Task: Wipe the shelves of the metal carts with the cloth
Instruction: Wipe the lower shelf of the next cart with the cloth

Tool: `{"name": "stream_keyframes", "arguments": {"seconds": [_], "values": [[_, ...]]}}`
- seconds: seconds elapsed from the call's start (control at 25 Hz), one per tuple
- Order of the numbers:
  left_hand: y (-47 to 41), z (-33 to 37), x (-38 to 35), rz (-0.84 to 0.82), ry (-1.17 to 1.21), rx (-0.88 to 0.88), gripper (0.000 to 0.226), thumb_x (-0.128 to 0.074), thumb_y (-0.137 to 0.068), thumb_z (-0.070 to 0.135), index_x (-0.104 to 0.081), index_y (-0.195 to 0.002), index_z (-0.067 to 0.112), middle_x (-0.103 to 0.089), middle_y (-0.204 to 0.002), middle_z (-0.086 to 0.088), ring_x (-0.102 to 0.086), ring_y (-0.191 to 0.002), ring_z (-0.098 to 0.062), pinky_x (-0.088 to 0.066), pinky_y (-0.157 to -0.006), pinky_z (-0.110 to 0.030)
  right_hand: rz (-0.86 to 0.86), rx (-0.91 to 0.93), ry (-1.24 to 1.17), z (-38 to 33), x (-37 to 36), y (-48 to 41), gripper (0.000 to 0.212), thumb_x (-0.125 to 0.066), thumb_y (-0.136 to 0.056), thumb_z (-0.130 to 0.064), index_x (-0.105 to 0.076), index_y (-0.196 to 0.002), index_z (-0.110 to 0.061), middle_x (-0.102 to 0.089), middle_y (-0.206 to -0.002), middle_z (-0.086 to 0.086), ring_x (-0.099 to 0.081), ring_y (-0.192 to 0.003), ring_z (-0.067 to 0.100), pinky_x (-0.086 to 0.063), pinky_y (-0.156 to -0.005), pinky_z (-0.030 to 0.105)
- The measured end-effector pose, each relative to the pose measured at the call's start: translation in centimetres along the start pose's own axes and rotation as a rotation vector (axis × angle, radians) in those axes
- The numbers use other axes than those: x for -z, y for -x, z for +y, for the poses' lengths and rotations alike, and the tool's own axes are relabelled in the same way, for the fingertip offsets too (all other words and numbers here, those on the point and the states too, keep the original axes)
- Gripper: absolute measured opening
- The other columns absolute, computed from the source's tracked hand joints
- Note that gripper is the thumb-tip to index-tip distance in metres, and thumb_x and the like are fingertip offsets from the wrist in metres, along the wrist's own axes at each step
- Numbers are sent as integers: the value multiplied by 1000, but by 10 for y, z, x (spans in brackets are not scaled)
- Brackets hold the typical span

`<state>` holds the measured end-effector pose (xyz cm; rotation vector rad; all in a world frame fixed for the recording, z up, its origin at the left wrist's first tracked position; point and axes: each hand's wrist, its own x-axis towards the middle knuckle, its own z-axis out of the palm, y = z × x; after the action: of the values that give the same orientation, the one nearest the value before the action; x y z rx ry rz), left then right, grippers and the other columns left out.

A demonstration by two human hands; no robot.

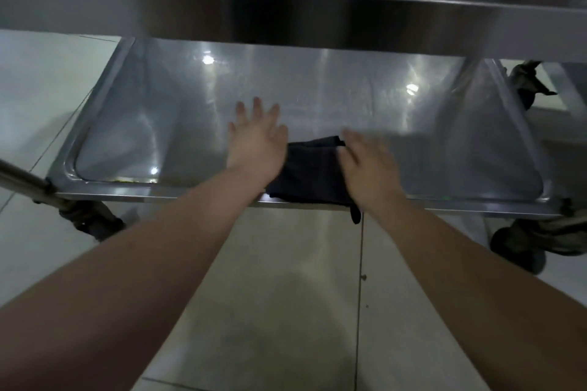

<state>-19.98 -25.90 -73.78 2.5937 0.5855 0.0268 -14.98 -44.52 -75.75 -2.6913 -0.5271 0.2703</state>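
A dark cloth (313,173) lies folded on the bottom shelf (178,124) of a metal cart, hanging a little over the shelf's front lip. My left hand (259,140) is spread flat with straight fingers on or just above the shelf, at the cloth's left edge. My right hand (368,165) is blurred and lies flat on the right side of the cloth, fingers straight. Both forearms reach in from below.
The upper shelf (286,6) of the cart overhangs the top of the view. Caster wheels (92,219) (521,247) stand at the front corners on a pale tiled floor (270,295). A metal bar (22,179) juts in at left. Some grime sits along the shelf's front left edge.
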Motion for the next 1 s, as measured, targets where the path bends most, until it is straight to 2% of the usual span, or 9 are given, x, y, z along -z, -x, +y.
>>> {"name": "stream_keyframes", "arguments": {"seconds": [0.08,0.12,0.24,0.36,0.52,0.6,0.72,0.88,1.0], "values": [[24,26,-26,5,-84,-186,57,-32,-104,26,-12,-156,17,-7,-164,-8,3,-150,-30,2,-119,-45,-23,-105,-14,34,10,2,51,-19,-105,-42,-19,-155,-31,-17,-163,-4,0,-150,28,1,-121,45],[34,38,-42,-31,-143,-213,59,-27,-104,31,-4,-156,17,-5,-164,-5,4,-150,-27,6,-119,-48,-62,-103,77,42,8,3,52,-16,-105,-43,-13,-156,-33,-9,-164,-5,6,-150,28,6,-121,44],[41,41,-67,-89,-293,-78,66,-1,-93,64,10,-153,37,11,-162,7,17,-148,-31,27,-102,-67,-123,-38,308,42,-5,5,55,-9,-101,-49,5,-153,-42,7,-164,-7,16,-148,33,12,-119,49],[18,16,-58,-100,-365,14,83,10,-73,85,5,-149,52,14,-162,9,21,-146,-34,30,-89,-73,-134,-15,347,48,-7,0,57,-4,-95,-62,16,-147,-52,13,-163,-9,20,-146,37,13,-117,53],[-42,-11,-43,-55,-370,54,87,3,-72,89,-3,-150,50,4,-164,6,15,-147,-37,15,-101,-72,-139,47,386,49,-12,0,67,5,-77,-83,26,-137,-62,18,-160,-16,23,-144,40,19,-113,56],[-80,-14,-32,-101,-340,40,85,-5,-76,88,-4,-151,48,4,-164,4,14,-147,-38,9,-105,-72,-147,62,400,48,-13,-1,70,5,-73,-87,28,-135,-63,19,-159,-17,24,-144,41,20,-111,57],[-108,-12,-14,-125,-329,25,79,-12,-83,84,-5,-152,46,3,-165,3,12,-148,-36,8,-107,-72,-135,46,382,47,-12,-4,71,3,-74,-88,28,-135,-63,18,-160,-16,24,-144,40,19,-112,58],[-53,-10,-28,-95,-356,-60,76,-7,-83,83,0,-150,50,0,-164,4,8,-148,-36,9,-107,-70,-167,28,387,42,-9,-6,70,0,-75,-88,28,-135,-64,19,-160,-16,24,-144,39,18,-113,59],[-6,-19,-38,-68,-387,-98,81,3,-72,89,5,-146,57,2,-164,9,10,-149,-31,21,-99,-72,-208,5,354,40,-5,-5,71,-3,-75,-88,21,-137,-64,20,-160,-18,26,-144,39,21,-111,60]]}}
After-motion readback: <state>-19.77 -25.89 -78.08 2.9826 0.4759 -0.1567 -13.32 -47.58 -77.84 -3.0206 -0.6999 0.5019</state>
